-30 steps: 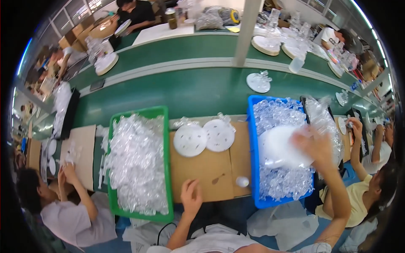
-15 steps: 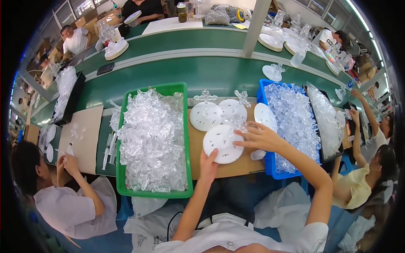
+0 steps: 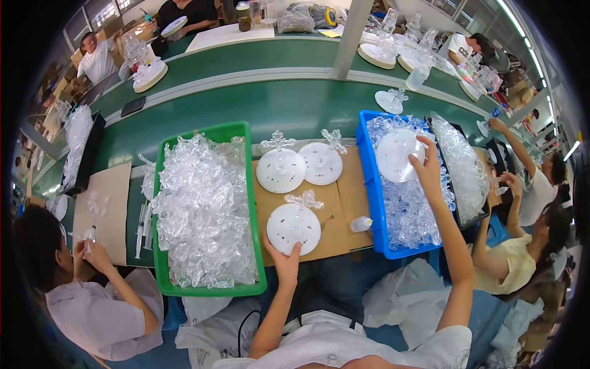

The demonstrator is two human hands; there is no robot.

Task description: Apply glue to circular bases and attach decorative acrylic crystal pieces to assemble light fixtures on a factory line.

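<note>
My left hand (image 3: 285, 261) grips the near edge of a white round disc (image 3: 292, 229) with small slots, low over a cardboard sheet; a clear plastic cross-shaped piece (image 3: 305, 200) stands at its far side. Over the blue bin (image 3: 373, 203), my right hand (image 3: 429, 167) pinches a second white disc (image 3: 396, 157) by its right edge, with no clear piece visible on it. Farther back on the cardboard lie a left disc (image 3: 278, 175) and a right disc (image 3: 321, 166), each with a clear cross-shaped piece.
To the left is a green bin (image 3: 251, 203) heaped with clear plastic parts. A small white bottle (image 3: 361, 224) rests on the cardboard (image 3: 338, 237) beside the blue bin, which also holds clear parts. Co-workers sit on both sides. A metal post (image 3: 348, 43) rises beyond the green bench.
My right hand has left the disc in my left hand and lifted the disc that leaned at the blue bin's left edge. The left-hand disc is nearer and lower.
</note>
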